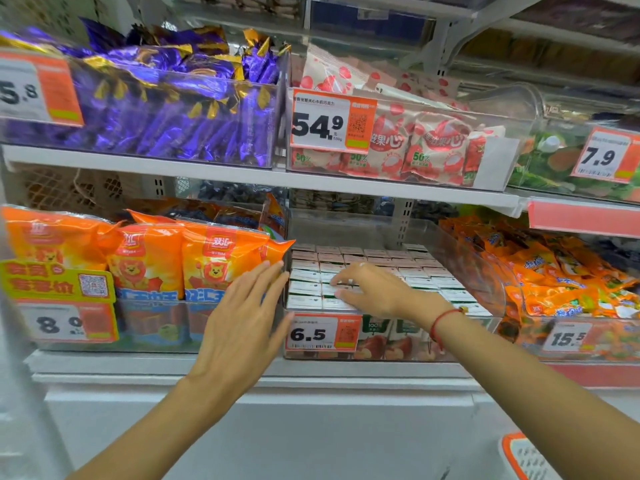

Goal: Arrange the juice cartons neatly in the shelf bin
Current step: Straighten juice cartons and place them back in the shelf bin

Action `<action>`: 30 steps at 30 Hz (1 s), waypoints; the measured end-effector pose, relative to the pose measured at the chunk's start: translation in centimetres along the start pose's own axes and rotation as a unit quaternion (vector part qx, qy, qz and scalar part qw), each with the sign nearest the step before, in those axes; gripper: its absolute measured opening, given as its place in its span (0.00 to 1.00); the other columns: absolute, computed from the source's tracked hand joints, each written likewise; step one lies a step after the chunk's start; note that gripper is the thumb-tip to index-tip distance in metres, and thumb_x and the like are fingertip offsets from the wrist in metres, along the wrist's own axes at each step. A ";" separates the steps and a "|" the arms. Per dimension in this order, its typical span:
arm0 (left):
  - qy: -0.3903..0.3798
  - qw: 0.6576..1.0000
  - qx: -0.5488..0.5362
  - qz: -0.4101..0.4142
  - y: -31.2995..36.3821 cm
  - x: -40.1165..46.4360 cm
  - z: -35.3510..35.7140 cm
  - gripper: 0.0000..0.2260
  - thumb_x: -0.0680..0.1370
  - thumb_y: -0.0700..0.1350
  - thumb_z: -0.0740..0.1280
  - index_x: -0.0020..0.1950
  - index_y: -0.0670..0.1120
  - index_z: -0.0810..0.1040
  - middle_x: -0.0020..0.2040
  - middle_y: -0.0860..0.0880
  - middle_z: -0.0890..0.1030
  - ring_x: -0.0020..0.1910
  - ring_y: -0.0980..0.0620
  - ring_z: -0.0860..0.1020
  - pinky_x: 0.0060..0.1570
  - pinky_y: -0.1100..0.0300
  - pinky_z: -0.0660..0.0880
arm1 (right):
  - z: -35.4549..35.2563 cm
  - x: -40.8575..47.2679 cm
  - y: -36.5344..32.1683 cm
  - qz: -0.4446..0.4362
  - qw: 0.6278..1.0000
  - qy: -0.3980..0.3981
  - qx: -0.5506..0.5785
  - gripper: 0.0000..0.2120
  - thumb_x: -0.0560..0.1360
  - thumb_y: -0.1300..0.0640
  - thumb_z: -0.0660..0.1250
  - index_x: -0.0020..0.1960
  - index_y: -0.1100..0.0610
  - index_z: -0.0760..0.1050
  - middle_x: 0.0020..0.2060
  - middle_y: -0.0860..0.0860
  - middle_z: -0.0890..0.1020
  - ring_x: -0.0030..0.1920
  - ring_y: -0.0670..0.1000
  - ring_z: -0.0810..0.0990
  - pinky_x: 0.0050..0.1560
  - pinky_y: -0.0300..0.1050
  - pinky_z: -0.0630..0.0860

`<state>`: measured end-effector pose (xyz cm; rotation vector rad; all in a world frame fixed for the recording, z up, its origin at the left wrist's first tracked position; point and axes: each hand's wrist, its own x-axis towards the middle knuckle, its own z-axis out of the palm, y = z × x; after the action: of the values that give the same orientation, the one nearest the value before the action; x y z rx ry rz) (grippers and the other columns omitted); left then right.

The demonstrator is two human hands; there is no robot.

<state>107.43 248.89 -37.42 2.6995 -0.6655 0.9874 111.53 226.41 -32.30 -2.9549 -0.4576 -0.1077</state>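
Several small juice cartons (377, 263) with white and green tops stand in tight rows inside a clear plastic shelf bin (464, 258) on the lower shelf, behind a 6.5 price tag (323, 332). My right hand (374, 289) lies flat on the carton tops near the bin's front, fingers spread and pointing left. My left hand (242, 320) hovers in front of the bin's left wall with fingers straight, holding nothing.
Orange snack bags (149, 258) fill the bin to the left; more orange packets (561, 271) fill the bin to the right. The upper shelf (242, 173) carries purple candy and pink packets right above. An orange basket (523, 459) sits at the lower right.
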 end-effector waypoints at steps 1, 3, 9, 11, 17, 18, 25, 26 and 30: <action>0.008 1.000 0.006 0.003 -0.1 -0.1 0.1 0.27 0.72 0.52 0.74 0.67 0.41 0.76 0.66 0.44 0.77 0.68 0.44 0.73 0.66 0.50 0.64 | -0.4 0.7 -0.1 -0.002 1.000 -0.024 -0.016 0.16 0.81 0.50 0.61 0.66 0.54 0.74 0.65 0.54 0.76 0.62 0.54 0.74 0.57 0.47 0.71; 0.027 1.000 0.004 0.004 -0.1 -0.1 0.3 0.26 0.71 0.51 0.75 0.64 0.40 0.78 0.63 0.44 0.80 0.66 0.44 0.76 0.65 0.48 0.66 | -1.4 1.9 -0.4 -0.007 0.996 -0.076 -0.039 0.16 0.80 0.50 0.64 0.65 0.55 0.75 0.61 0.55 0.77 0.57 0.54 0.76 0.52 0.44 0.71; 0.031 0.999 -0.010 -0.007 0.1 0.0 0.2 0.25 0.71 0.51 0.75 0.64 0.41 0.78 0.62 0.45 0.80 0.66 0.45 0.75 0.65 0.50 0.66 | -3.5 4.4 -1.2 0.005 0.981 -0.180 -0.078 0.19 0.76 0.48 0.69 0.65 0.53 0.76 0.58 0.51 0.79 0.53 0.51 0.74 0.52 0.43 0.68; 0.032 0.999 -0.014 -0.010 0.2 0.1 0.2 0.25 0.71 0.51 0.75 0.64 0.41 0.78 0.62 0.45 0.80 0.66 0.45 0.75 0.65 0.49 0.66 | -3.6 4.8 -1.3 0.005 0.977 -0.194 -0.088 0.20 0.76 0.47 0.69 0.66 0.53 0.76 0.57 0.51 0.78 0.56 0.53 0.74 0.53 0.44 0.68; 0.013 0.999 -0.040 -0.026 0.4 0.1 -0.2 0.24 0.74 0.51 0.73 0.67 0.42 0.76 0.64 0.46 0.79 0.69 0.46 0.73 0.68 0.52 0.62 | -3.8 4.7 -1.4 -0.012 0.974 -0.199 -0.112 0.21 0.77 0.46 0.67 0.67 0.53 0.75 0.57 0.50 0.78 0.56 0.53 0.75 0.54 0.45 0.70; 0.011 0.999 -0.042 -0.025 0.4 0.1 -0.2 0.24 0.73 0.51 0.73 0.67 0.42 0.76 0.64 0.46 0.79 0.69 0.46 0.73 0.68 0.52 0.62 | -3.7 4.5 -1.4 -0.016 0.974 -0.194 -0.119 0.20 0.78 0.46 0.67 0.67 0.53 0.74 0.59 0.51 0.77 0.55 0.52 0.75 0.54 0.45 0.71; -0.013 0.999 -0.039 -0.031 0.7 0.1 -0.2 0.25 0.78 0.52 0.67 0.73 0.44 0.69 0.72 0.47 0.72 0.75 0.49 0.64 0.72 0.55 0.53 | -3.0 2.9 -1.4 -0.026 0.978 -0.174 -0.110 0.19 0.82 0.52 0.60 0.70 0.59 0.66 0.69 0.56 0.68 0.66 0.56 0.70 0.66 0.48 0.68; -0.013 0.998 -0.045 -0.032 0.7 0.1 -0.1 0.25 0.79 0.53 0.65 0.74 0.45 0.67 0.73 0.48 0.70 0.76 0.50 0.61 0.73 0.56 0.49 | -3.2 2.8 -1.3 -0.023 0.981 -0.165 -0.102 0.19 0.82 0.52 0.59 0.70 0.59 0.65 0.70 0.56 0.68 0.67 0.56 0.69 0.66 0.49 0.67; -0.005 0.998 -0.049 -0.034 0.5 0.1 0.1 0.26 0.79 0.53 0.65 0.74 0.45 0.67 0.73 0.49 0.70 0.76 0.50 0.61 0.73 0.56 0.50 | -4.1 1.6 -0.8 -0.026 0.995 -0.083 -0.057 0.17 0.83 0.55 0.56 0.70 0.58 0.64 0.68 0.57 0.72 0.65 0.56 0.71 0.64 0.54 0.69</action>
<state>107.32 248.34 -37.42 2.6248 -0.6047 0.9000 112.64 227.00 -27.98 -3.0782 -0.5698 0.1116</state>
